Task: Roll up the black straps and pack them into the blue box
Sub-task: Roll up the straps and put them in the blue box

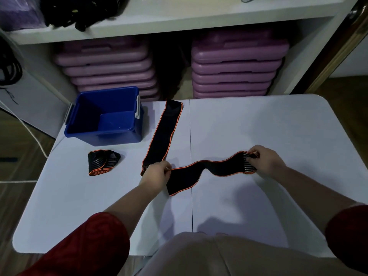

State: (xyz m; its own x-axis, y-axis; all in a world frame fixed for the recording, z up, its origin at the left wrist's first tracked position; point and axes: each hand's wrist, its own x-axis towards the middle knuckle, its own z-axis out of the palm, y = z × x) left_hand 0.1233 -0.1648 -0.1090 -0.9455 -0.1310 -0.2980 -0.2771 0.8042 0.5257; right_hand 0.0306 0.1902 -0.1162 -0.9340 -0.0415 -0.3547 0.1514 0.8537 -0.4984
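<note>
Held strap: a black strap (pixel 199 170) with orange edging hangs in a slack wave between both hands, over the middle of the desk (pixel 258 120) towards its near edge; its left end droops onto the surface.
Left hand: the left hand (pixel 157 173) has its fingers curled and pinches the strap's upper edge a little in from the left end.
Right hand: the right hand (pixel 264 160) pinches the striped right end between thumb and fingertips.
Flat strap: a second strap (pixel 165 132) lies unrolled, running from the far edge to just beside the left hand.
Rolled strap: a third strap (pixel 102 162) sits loosely coiled near the left edge, in front of the box and not yet packed.
Blue box: the blue box (pixel 111 139) stands open at the far left corner; nothing shows inside.
Handling: the strap looks light, soft and stretchy; it sags at once, so a roll will likely loosen unless kept tight.
Where to hold: probably best to start at the striped end, thumbs on the first turn, and roll against the desk.
</note>
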